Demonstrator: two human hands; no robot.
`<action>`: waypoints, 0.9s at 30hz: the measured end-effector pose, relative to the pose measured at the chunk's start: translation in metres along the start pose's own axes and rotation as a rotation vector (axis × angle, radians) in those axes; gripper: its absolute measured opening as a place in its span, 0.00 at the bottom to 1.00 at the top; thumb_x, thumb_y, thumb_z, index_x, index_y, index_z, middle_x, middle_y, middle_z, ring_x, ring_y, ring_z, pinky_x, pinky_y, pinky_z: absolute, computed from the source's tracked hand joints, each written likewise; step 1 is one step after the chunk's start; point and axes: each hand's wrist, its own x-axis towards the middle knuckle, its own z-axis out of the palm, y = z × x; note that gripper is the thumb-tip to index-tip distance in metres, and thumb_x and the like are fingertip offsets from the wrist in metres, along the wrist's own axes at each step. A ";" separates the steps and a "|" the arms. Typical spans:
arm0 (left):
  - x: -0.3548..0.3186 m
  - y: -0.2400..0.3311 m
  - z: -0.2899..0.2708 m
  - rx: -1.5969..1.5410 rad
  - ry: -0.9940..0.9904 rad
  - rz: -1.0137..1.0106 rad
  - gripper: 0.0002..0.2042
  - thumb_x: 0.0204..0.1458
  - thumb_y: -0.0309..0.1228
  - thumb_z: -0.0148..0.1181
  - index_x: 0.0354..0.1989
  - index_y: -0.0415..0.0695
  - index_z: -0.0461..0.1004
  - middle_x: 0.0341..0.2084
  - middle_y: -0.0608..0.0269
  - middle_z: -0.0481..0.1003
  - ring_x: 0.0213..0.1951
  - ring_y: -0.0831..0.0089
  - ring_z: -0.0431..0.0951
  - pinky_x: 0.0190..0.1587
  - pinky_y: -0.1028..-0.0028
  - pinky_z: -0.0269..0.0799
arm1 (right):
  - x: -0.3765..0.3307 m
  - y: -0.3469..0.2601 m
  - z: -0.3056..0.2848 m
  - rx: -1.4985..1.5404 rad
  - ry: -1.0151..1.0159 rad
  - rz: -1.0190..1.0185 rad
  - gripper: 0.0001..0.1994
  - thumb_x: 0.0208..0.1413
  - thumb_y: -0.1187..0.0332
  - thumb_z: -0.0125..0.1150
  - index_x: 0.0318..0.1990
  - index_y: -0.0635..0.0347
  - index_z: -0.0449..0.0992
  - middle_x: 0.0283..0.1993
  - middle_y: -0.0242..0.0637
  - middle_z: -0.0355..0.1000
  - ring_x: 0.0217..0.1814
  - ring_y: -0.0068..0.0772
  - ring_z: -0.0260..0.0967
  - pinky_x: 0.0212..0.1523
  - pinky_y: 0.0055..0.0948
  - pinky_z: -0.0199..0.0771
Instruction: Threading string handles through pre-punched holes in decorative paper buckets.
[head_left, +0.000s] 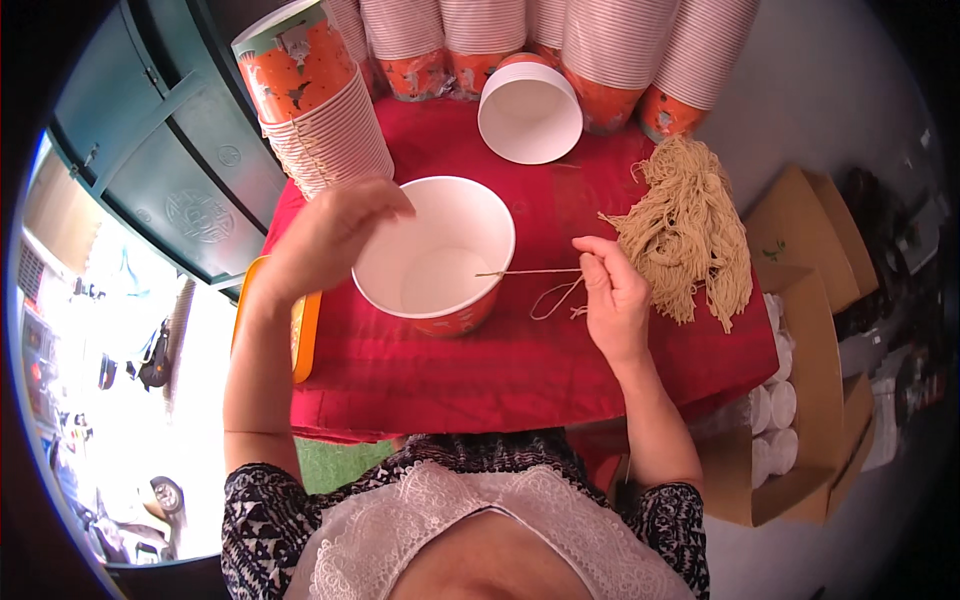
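A white-lined paper bucket (437, 192) with an orange printed outside stands tilted toward me on the red cloth. My left hand (350, 222) hovers at its left rim, fingers bent and blurred by motion, so its grip cannot be made out. My right hand (615, 290) is closed in a pinch on a beige string (535, 271). That string stretches taut leftward to the bucket's right wall, and a loose loop hangs below the fingers. Right of this hand lies a thick bundle of beige strings (690, 225).
At the back left rises a stack of paper buckets (335, 130), strings hanging along its side. More wrapped stacks (620, 45) line the far edge, with one bucket (530, 112) lying on its side before them. An orange tray (307, 335) sits left; a cardboard box (815, 400) stands right.
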 end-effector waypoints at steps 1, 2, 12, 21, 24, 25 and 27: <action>0.001 -0.005 -0.010 0.075 -0.015 0.026 0.13 0.51 0.13 0.52 0.43 0.38 0.77 0.43 0.54 0.76 0.46 0.57 0.78 0.49 0.66 0.75 | 0.001 -0.002 -0.005 0.010 0.001 0.031 0.08 0.64 0.75 0.56 0.47 0.66 0.77 0.34 0.35 0.76 0.27 0.20 0.66 0.28 0.22 0.67; -0.002 -0.005 -0.014 0.217 -0.049 -0.013 0.18 0.51 0.10 0.49 0.46 0.42 0.78 0.51 0.52 0.72 0.54 0.56 0.74 0.55 0.64 0.74 | 0.001 -0.002 -0.010 0.024 0.011 0.071 0.09 0.65 0.74 0.55 0.48 0.66 0.77 0.32 0.31 0.74 0.26 0.17 0.62 0.28 0.21 0.65; -0.022 -0.006 -0.014 0.362 -0.189 0.118 0.11 0.43 0.18 0.64 0.37 0.42 0.80 0.67 0.51 0.60 0.69 0.52 0.58 0.66 0.55 0.63 | 0.015 -0.001 -0.043 0.387 0.045 0.223 0.10 0.68 0.71 0.52 0.49 0.64 0.77 0.25 0.18 0.60 0.23 0.07 0.49 0.22 0.14 0.50; -0.041 0.026 0.023 0.422 -0.019 0.352 0.08 0.42 0.23 0.67 0.31 0.44 0.74 0.24 0.63 0.71 0.34 0.63 0.76 0.59 0.50 0.67 | 0.006 -0.056 -0.040 0.663 -0.033 0.218 0.10 0.68 0.71 0.51 0.49 0.67 0.75 0.27 0.25 0.64 0.22 0.09 0.52 0.20 0.12 0.51; -0.040 0.031 0.042 0.390 0.030 0.383 0.09 0.44 0.23 0.67 0.32 0.41 0.73 0.24 0.60 0.71 0.32 0.60 0.76 0.50 0.57 0.72 | -0.003 -0.066 -0.030 0.826 -0.109 0.285 0.09 0.68 0.72 0.51 0.48 0.67 0.75 0.28 0.28 0.67 0.22 0.09 0.53 0.21 0.11 0.55; -0.041 0.032 0.049 0.393 0.053 0.331 0.09 0.45 0.23 0.67 0.33 0.41 0.73 0.24 0.59 0.72 0.32 0.59 0.76 0.47 0.58 0.72 | -0.006 -0.071 -0.027 0.871 -0.134 0.341 0.09 0.68 0.72 0.50 0.48 0.66 0.75 0.28 0.29 0.68 0.21 0.11 0.54 0.20 0.12 0.55; -0.043 0.034 0.062 0.402 0.101 0.268 0.09 0.45 0.23 0.66 0.33 0.40 0.72 0.25 0.58 0.73 0.32 0.57 0.76 0.42 0.61 0.71 | -0.013 -0.070 -0.020 1.006 -0.238 0.333 0.10 0.68 0.72 0.49 0.49 0.66 0.75 0.28 0.30 0.68 0.21 0.12 0.54 0.20 0.13 0.56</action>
